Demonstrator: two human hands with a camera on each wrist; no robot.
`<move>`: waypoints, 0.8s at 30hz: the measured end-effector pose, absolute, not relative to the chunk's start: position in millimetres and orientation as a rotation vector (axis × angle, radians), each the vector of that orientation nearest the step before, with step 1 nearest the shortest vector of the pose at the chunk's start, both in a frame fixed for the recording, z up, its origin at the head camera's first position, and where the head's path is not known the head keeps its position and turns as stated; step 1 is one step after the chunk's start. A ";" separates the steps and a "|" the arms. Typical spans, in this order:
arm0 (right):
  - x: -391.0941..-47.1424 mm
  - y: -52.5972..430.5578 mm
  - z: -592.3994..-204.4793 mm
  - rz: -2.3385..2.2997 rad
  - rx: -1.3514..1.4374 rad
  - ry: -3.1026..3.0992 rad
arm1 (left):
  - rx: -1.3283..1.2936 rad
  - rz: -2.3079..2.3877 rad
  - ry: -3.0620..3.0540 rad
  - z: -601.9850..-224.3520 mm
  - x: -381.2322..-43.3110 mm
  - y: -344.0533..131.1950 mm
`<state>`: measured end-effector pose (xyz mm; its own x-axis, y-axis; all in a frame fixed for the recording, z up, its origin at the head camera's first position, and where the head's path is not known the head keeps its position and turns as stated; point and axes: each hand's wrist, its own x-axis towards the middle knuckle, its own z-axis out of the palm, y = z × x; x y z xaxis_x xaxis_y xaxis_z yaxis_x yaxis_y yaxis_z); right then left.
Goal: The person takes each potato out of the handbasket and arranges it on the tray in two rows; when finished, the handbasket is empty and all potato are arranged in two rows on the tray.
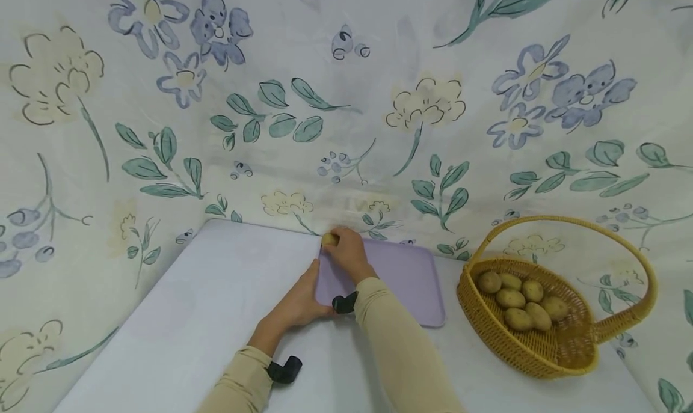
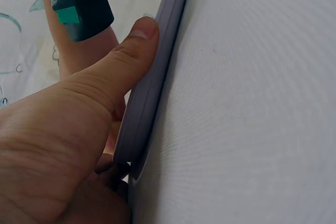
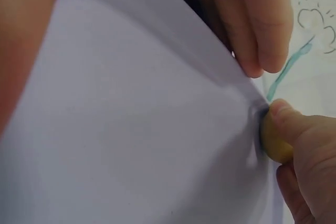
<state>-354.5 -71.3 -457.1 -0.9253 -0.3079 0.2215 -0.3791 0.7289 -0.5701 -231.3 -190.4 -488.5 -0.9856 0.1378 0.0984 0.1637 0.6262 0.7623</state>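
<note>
A lilac tray (image 1: pixel 403 275) with a raised rim lies on the white table. At its far left corner my right hand (image 1: pixel 348 253) pinches a small yellowish potato (image 3: pixel 275 142) between thumb and fingers, right against the rim. My left hand (image 1: pixel 300 299) holds the tray by its near left corner. Its thumb (image 2: pixel 126 56) lies along the front side wall, and the other fingers (image 3: pixel 270 30) reach along the left rim, close to the potato.
On the right stands a yellow wicker basket (image 1: pixel 487 317) with a tall handle, holding several potatoes (image 1: pixel 511 297). Flowered cloth (image 1: pixel 335 148) hangs behind and beside the table (image 1: pixel 216 293). Each wrist wears a black device (image 1: pixel 285 371).
</note>
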 end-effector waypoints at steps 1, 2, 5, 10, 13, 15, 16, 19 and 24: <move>-354.0 -71.0 -457.0 0.972 0.570 -2.815 | -0.252 -1.316 -2.810 -488.6 -230.6 -190.5; -353.6 -70.5 -456.8 0.979 0.577 -2.809 | -0.253 -1.317 -2.807 -488.7 -230.5 -190.6; -353.0 -67.9 -455.8 0.991 0.597 -2.789 | -0.248 -1.311 -2.809 -488.5 -230.7 -190.2; -352.1 -64.0 -455.4 0.975 0.616 -2.774 | -0.219 -1.285 -2.841 -490.1 -230.2 -189.5; -352.4 -61.5 -456.0 0.961 0.609 -2.782 | -0.205 -1.269 -2.855 -490.2 -229.1 -188.8; -351.9 -58.4 -455.7 0.954 0.589 -2.796 | -0.208 -1.267 -2.858 -490.1 -228.6 -188.3; -351.5 -56.6 -455.8 0.956 0.571 -2.810 | -0.211 -1.270 -2.862 -490.2 -228.5 -188.1; -350.6 -50.5 -456.2 0.958 0.525 -2.839 | -0.214 -1.266 -2.875 -490.6 -227.5 -188.2; -350.0 -39.6 -454.8 1.028 0.512 -2.830 | -0.202 -1.254 -2.886 -490.7 -226.9 -189.4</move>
<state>-350.0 -39.6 -454.8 -0.9400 -0.2807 0.1940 -0.3398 0.7177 -0.6078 -226.9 -189.4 -490.7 -0.9917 0.1218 0.0406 0.1128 0.6757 0.7285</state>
